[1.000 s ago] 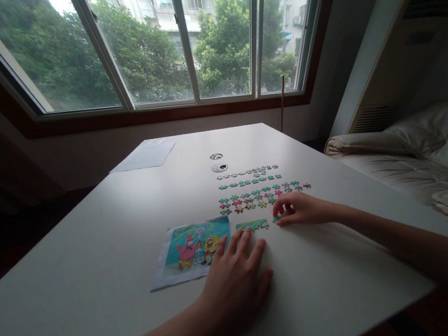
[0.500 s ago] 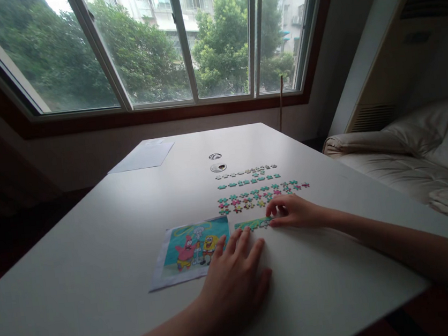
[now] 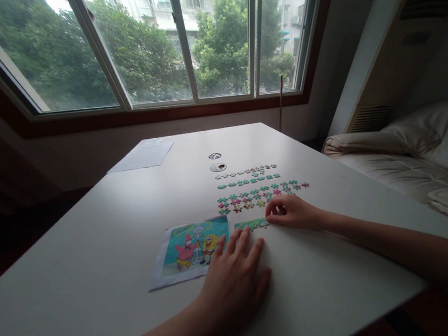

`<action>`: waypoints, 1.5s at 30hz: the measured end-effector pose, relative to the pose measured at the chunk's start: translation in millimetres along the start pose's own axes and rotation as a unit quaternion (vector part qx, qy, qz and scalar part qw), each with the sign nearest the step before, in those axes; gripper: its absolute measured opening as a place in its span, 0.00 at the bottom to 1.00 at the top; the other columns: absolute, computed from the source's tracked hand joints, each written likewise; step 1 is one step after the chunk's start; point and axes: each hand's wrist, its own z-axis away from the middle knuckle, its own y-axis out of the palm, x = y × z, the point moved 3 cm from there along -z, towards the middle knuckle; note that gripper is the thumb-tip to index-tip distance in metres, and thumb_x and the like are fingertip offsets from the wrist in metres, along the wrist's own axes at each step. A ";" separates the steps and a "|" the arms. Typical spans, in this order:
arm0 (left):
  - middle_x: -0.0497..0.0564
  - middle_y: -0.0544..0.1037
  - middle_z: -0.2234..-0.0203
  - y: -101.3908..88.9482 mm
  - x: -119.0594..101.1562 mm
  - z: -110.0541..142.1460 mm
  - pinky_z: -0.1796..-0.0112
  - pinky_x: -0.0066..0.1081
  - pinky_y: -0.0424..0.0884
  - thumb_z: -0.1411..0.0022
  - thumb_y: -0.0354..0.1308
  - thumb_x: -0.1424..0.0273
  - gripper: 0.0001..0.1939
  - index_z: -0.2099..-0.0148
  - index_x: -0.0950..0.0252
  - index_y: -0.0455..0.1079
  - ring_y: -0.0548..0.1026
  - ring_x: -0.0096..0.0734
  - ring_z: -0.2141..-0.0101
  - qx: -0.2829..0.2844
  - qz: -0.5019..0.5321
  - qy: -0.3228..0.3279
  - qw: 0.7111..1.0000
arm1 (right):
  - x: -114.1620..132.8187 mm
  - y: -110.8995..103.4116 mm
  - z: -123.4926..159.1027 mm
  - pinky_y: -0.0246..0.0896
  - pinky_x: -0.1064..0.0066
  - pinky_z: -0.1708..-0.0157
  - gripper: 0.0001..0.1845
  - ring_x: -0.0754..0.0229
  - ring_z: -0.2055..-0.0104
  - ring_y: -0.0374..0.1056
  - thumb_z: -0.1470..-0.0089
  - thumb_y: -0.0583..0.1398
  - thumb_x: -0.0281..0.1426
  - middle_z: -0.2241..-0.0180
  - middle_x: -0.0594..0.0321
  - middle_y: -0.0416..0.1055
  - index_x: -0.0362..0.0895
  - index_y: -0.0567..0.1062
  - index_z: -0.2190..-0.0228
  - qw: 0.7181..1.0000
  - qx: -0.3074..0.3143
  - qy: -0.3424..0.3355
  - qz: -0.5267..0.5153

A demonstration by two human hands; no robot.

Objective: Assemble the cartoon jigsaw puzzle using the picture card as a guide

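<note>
A short strip of joined jigsaw puzzle pieces (image 3: 250,224), mostly green and teal, lies on the white table in front of me. My left hand (image 3: 237,266) rests with fingers spread, its fingertips touching the strip's near edge and overlapping the right side of a picture sheet (image 3: 191,250). That sheet shows three cartoon figures on a blue ground. At the strip's right end, my right hand (image 3: 289,213) has thumb and forefinger pinched together on a puzzle piece, which the fingers mostly cover. Rows of loose puzzle pieces (image 3: 245,195) are laid out just beyond the strip.
The white table (image 3: 107,246) stretches toward a window. Two round fittings (image 3: 218,167) are set in its top beyond the pieces. White paper (image 3: 142,156) lies at the far left corner. A pale sofa (image 3: 400,153) stands to the right.
My right thumb and forefinger have drawn closer together and shifted slightly left at the strip's end. My left hand and the loose rows have stayed in place.
</note>
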 end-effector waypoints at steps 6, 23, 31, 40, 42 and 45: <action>0.58 0.61 0.43 -2.8 -1.9 1.0 0.47 0.51 0.53 0.37 0.45 0.59 0.22 0.43 0.60 0.60 0.57 0.51 0.44 0.001 -0.012 -0.003 1.000 | -2.5 0.2 -0.5 0.53 0.76 0.76 0.08 0.68 0.77 0.57 0.53 0.60 0.35 0.78 0.65 0.66 0.42 0.75 0.72 1.000 -0.011 0.002 -0.005; 0.60 0.64 0.45 -5.3 -4.4 0.4 0.49 0.51 0.57 0.37 0.46 0.61 0.21 0.45 0.63 0.62 0.62 0.50 0.47 -0.003 -0.032 0.009 0.999 | -6.2 -3.8 1.9 0.52 0.77 0.77 0.12 0.68 0.76 0.57 0.53 0.61 0.37 0.76 0.66 0.63 0.42 0.74 0.67 0.998 0.044 -0.047 -0.019; 0.60 0.57 0.41 -3.0 -2.5 -1.3 0.46 0.51 0.52 0.38 0.47 0.65 0.20 0.44 0.62 0.59 0.55 0.48 0.42 0.006 0.002 0.042 0.999 | 0.7 -5.8 2.1 0.52 0.77 0.76 0.12 0.69 0.76 0.58 0.52 0.61 0.36 0.76 0.66 0.65 0.43 0.75 0.67 0.997 0.035 -0.066 0.006; 0.60 0.58 0.42 -1.3 1.7 -2.2 0.46 0.50 0.51 0.37 0.46 0.62 0.21 0.43 0.61 0.58 0.56 0.48 0.43 0.005 0.019 0.036 0.999 | -20.4 -40.6 -39.2 0.57 0.76 0.73 0.12 0.68 0.76 0.61 0.49 0.58 0.35 0.73 0.62 0.71 0.42 0.76 0.66 0.994 0.003 -0.066 0.091; 0.60 0.58 0.42 -1.7 2.4 -2.2 0.46 0.51 0.51 0.37 0.46 0.61 0.21 0.43 0.61 0.58 0.56 0.48 0.43 0.005 0.021 0.034 0.999 | -35.4 -53.4 -57.5 0.57 0.76 0.71 0.11 0.67 0.75 0.62 0.50 0.58 0.33 0.71 0.62 0.72 0.42 0.76 0.66 0.988 -0.018 -0.049 0.145; 0.59 0.58 0.41 -2.0 3.1 -1.7 0.46 0.51 0.52 0.36 0.46 0.61 0.20 0.43 0.60 0.59 0.55 0.48 0.42 0.003 0.021 0.031 0.999 | -58.8 -67.2 -83.0 0.58 0.75 0.69 0.10 0.65 0.72 0.65 0.51 0.58 0.31 0.69 0.62 0.74 0.43 0.77 0.67 0.977 -0.029 -0.009 0.212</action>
